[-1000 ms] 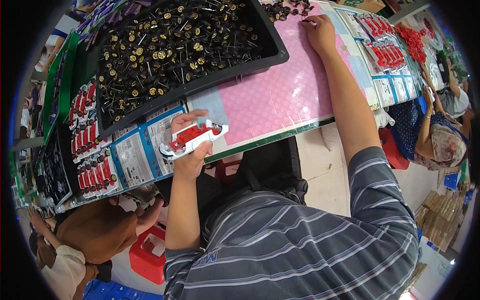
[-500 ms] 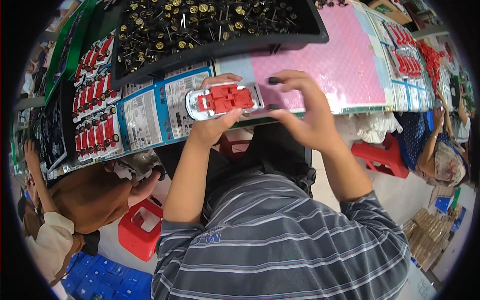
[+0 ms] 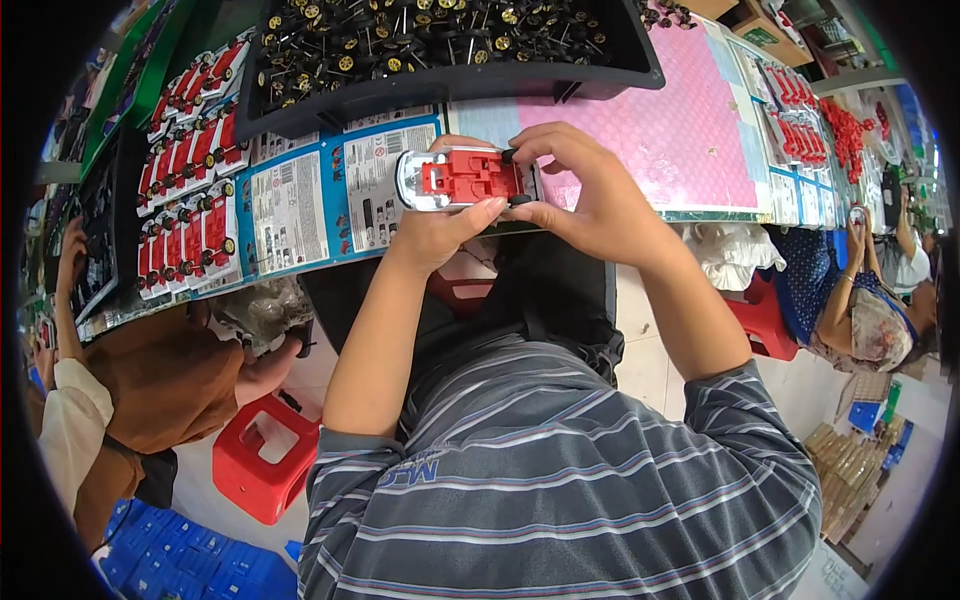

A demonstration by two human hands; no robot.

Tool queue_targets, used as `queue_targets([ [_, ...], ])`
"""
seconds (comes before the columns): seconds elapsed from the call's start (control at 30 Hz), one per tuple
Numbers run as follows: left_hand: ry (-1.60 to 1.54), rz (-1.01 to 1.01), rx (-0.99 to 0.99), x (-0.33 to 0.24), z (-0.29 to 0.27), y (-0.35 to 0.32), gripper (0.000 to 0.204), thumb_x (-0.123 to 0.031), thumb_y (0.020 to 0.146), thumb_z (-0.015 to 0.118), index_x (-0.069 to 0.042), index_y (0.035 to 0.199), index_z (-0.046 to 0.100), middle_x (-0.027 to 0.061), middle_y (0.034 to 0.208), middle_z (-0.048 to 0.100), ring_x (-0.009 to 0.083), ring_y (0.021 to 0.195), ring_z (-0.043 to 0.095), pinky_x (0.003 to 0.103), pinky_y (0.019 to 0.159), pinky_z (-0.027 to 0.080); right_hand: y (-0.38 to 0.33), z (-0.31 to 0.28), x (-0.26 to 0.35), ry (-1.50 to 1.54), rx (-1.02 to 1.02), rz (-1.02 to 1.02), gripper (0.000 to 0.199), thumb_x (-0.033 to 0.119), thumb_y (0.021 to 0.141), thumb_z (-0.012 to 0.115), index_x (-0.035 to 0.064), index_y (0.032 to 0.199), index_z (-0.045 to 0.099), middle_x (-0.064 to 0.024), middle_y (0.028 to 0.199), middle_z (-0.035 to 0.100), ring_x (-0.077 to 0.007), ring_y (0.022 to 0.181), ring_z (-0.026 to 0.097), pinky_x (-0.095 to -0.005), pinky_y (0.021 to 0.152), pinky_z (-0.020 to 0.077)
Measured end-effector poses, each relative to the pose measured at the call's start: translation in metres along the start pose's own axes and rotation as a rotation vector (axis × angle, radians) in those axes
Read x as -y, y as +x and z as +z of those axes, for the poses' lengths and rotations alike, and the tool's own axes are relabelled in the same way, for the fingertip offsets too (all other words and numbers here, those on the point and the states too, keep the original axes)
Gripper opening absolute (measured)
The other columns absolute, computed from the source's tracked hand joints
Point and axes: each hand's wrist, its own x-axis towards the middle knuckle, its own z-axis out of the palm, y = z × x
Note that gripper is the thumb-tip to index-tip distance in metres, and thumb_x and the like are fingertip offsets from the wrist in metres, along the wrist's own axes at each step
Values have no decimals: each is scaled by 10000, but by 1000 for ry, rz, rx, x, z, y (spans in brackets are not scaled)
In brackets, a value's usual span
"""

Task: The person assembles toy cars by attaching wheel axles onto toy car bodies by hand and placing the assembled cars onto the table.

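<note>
My left hand (image 3: 432, 232) is closed on a toy car (image 3: 470, 176), its thumb over the near edge and its other fingers behind the far edge. The car lies underside up, with a white and clear shell and a red inner chassis. At the car's right end, my right hand (image 3: 600, 195) pinches a pair of small black wheels (image 3: 521, 199) between thumb and fingers. One wheel sits at each side of that end. The axle between them is hard to make out, and I cannot tell whether it is seated.
Beyond my hands stands a black tray (image 3: 450, 92) heaped with wheel-and-axle sets. Rows of red-and-white toy cars (image 3: 190, 240) lie at the left on printed card sheets (image 3: 285, 215). A pink mat (image 3: 660, 130) covers the right side. Co-workers sit at both sides, near red stools (image 3: 262, 460).
My right hand has brought the wheel pair left, against the car's right end. The car and my left hand have shifted slightly right and up in the picture.
</note>
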Motion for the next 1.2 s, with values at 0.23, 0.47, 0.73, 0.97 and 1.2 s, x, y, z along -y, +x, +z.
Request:
queue_targets([
  [0.23, -112, -1, 1, -2, 3, -1, 497, -100, 828, 751, -32, 1238, 481, 98, 1005, 667, 112, 776, 658, 258, 684, 570, 106, -75, -60, -569, -46, 112, 298, 177, 828, 788, 18, 1072, 730, -132, 953, 711, -266, 827, 696, -354, 770, 549],
  [0.47, -110, -45, 16, 2, -3, 0, 525, -55, 831, 707, -49, 1290, 452, 120, 1118, 630, 184, 909, 656, 300, 709, 542, 141, -85, -119, -525, 346, 298, 246, 151, 767, 810, 5, 958, 762, -138, 858, 745, -254, 791, 704, -362, 760, 538],
  [0.73, -91, 18, -12, 2, 1, 2, 522, -83, 833, 774, -17, 1270, 495, 110, 1054, 683, 152, 856, 690, 282, 715, 588, 76, -54, -39, -51, -269, 178, 235, 189, 929, 751, -23, 1028, 730, -55, 896, 730, -78, 840, 659, -245, 751, 520],
  [0.97, 89, -64, 60, -2, 1, 1, 502, -114, 860, 766, 0, 1288, 531, 99, 1122, 680, 175, 960, 693, 313, 786, 585, 63, 13, 6, -104, -90, 85, 196, 150, 835, 805, -12, 912, 725, -67, 839, 685, -163, 704, 611, -290, 665, 502],
  [1.2, 79, -31, 74, -2, 2, -1, 461, -115, 847, 765, -16, 1254, 572, 77, 1134, 674, 162, 986, 676, 315, 840, 566, 65, 21, -1, -127, -17, 19, 171, 123, 846, 786, -6, 938, 720, -79, 863, 690, -184, 694, 611, -304, 644, 504],
])
